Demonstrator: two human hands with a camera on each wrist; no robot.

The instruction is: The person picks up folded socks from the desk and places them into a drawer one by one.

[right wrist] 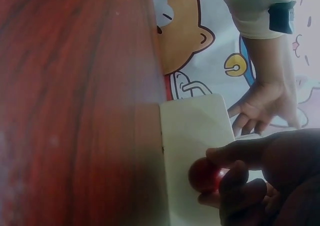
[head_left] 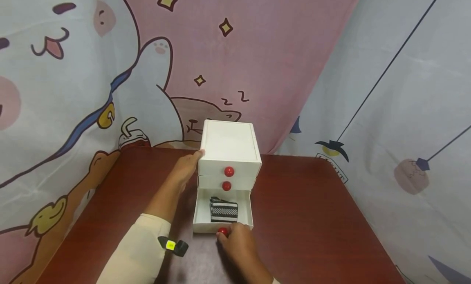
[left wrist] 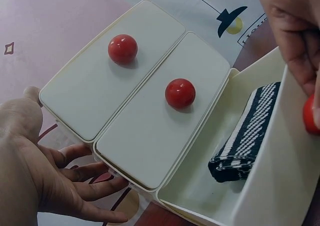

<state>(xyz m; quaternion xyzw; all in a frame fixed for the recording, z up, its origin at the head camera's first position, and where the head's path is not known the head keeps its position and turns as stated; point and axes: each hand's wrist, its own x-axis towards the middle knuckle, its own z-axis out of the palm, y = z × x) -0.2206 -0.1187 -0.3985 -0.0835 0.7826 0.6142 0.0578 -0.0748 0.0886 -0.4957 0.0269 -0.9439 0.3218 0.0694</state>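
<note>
A small white drawer cabinet (head_left: 231, 141) stands on the table with its bottom drawer (head_left: 204, 227) pulled out. Inside that drawer lies a folded black-and-white striped cloth (head_left: 224, 211), also seen in the left wrist view as a thick textile bundle (left wrist: 246, 133). My right hand (head_left: 241, 242) pinches the bottom drawer's round red knob (head_left: 222, 231) between thumb and fingers. Along the cabinet's left side rests my left hand (head_left: 187, 168), its fingers spread and fairly straight against the wall in the left wrist view. Both upper drawers, each with a red knob (left wrist: 180, 93), are closed.
The reddish-brown wooden table (head_left: 305, 210) extends on both sides of the cabinet. Behind it hangs a cartoon-printed cloth (head_left: 272, 51), close to the table's back edge. A dark band with a yellow-green label (head_left: 170, 245) is on the left sleeve.
</note>
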